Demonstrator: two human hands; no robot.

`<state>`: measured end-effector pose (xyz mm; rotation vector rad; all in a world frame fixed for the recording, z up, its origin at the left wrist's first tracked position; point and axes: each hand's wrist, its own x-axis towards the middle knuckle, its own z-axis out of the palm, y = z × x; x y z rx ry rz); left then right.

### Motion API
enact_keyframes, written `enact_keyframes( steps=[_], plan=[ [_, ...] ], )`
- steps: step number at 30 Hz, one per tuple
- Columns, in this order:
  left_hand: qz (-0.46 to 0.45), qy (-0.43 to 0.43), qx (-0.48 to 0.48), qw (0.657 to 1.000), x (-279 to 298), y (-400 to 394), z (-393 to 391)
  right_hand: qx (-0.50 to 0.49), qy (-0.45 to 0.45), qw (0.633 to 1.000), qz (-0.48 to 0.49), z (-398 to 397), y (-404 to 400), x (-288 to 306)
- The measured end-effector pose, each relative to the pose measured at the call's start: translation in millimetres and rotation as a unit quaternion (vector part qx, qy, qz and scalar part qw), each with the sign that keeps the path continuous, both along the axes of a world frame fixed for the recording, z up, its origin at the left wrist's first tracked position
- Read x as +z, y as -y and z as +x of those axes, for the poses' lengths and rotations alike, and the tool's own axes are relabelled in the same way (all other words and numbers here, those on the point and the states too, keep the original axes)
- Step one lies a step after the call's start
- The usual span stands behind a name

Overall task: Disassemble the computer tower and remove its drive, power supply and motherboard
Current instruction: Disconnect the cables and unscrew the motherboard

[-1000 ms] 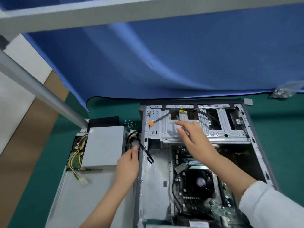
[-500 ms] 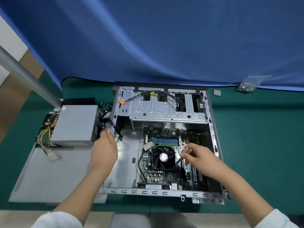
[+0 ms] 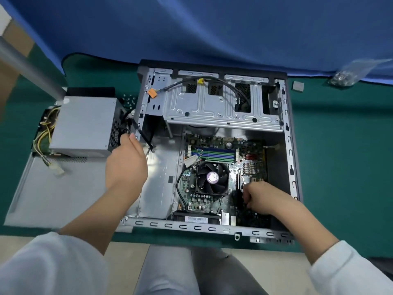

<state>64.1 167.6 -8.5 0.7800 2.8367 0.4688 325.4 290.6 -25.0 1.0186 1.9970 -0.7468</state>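
Head view, right hand: 1 second ago our right hand reached to the far drive cage; now it is down at the near right of the motherboard, fingers curled, gripping something dark we cannot make out.
Head view, left hand: our left hand has stayed at the case's left wall, fingertips on the black cables running out to the power supply; whether it pinches them we cannot tell.
Power supply: already out, lying left of the case on the side panel.
Motherboard: still seated in the case, fan on top.
Drive: not seen in the cage.
Meaning: we judge work has shifted to freeing the motherboard; cables still cross the wall.
Camera: the view has tipped down, so the whole case shows.
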Motion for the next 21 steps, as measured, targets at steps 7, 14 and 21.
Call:
enact_keyframes(
  steps=[7,14,21],
  plan=[
    [-0.005,-0.007,-0.001,1.0,2.1,-1.5,1.1,-0.007,0.008,1.0,-0.006,0.1,-2.8,-3.9],
    [0.002,0.006,-0.001,1.0,3.9,-1.4,1.1,-0.012,0.003,1.0,-0.004,0.3,-1.8,-3.5],
    [0.012,0.016,-0.004,1.0,4.1,-0.5,0.7,-0.01,0.004,1.0,-0.007,-0.2,-0.2,-2.8]
  ],
)
